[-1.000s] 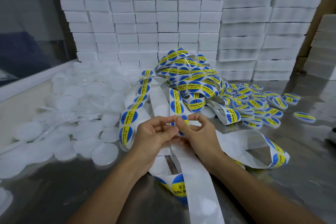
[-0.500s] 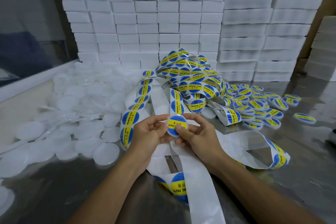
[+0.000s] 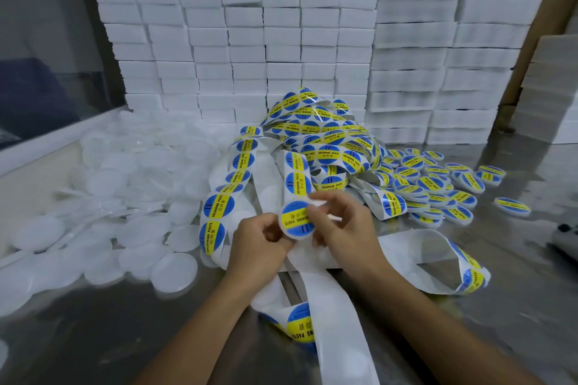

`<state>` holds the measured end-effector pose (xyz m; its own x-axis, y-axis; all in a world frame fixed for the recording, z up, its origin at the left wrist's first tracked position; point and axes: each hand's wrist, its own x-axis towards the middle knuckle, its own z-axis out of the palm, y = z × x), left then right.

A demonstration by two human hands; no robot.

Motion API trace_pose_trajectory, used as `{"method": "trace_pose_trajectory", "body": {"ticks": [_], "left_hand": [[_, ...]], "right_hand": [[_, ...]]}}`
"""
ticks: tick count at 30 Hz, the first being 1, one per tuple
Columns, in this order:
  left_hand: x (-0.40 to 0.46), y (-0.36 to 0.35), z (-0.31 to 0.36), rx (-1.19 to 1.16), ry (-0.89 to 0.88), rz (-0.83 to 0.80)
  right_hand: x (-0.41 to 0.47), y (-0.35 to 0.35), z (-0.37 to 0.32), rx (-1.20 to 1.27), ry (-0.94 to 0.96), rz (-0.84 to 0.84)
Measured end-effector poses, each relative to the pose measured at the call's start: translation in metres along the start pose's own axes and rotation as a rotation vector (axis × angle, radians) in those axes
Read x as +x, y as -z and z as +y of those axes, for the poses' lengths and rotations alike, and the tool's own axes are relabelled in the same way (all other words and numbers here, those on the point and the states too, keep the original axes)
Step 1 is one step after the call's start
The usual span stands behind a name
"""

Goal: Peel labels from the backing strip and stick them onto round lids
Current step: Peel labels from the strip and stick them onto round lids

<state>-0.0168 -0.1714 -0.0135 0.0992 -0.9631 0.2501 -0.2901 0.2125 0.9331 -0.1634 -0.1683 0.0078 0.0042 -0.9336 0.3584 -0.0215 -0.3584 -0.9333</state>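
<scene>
Head view: the person is pressing a round blue-and-yellow label (image 3: 296, 219) onto a white round plastic lid (image 3: 289, 233), held up just above the shiny metal table (image 3: 93, 337), so the sticking step looks nearly done. The left hand (image 3: 259, 241) is curling its fingers round the lid's edge, grasping it. The right hand (image 3: 344, 225) is touching the label with bent fingers, blurred, seemingly smoothing it. Next, the lid probably belongs with the labelled lids (image 3: 438, 187) on the right, and a bare one from the heap of white lids (image 3: 125, 197) on the left. The white backing strip (image 3: 337, 322) is trailing beneath both wrists.
</scene>
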Motion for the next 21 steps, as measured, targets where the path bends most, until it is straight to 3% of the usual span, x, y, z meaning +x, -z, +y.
{"method": "trace_pose_trajectory", "body": {"ticks": [4, 6, 9, 14, 21], "left_hand": [[0.001, 0.002, 0.0, -0.1, 0.078, 0.081], [0.001, 0.001, 0.001, -0.13, 0.089, 0.095], [0.004, 0.0, 0.002, -0.118, 0.106, 0.104], [0.011, 0.0, -0.002, -0.171, 0.161, 0.078], [0.01, 0.002, 0.001, -0.237, 0.219, 0.071]], "right_hand": [[0.027, 0.027, -0.017, -0.133, 0.176, 0.23], [0.048, 0.047, -0.019, -0.091, 0.097, 0.412], [0.077, 0.077, -0.01, 0.129, -0.128, 0.547], [0.096, 0.109, 0.017, 0.183, -0.379, 0.593], [0.098, 0.108, 0.011, 0.081, -0.388, 0.609]]}}
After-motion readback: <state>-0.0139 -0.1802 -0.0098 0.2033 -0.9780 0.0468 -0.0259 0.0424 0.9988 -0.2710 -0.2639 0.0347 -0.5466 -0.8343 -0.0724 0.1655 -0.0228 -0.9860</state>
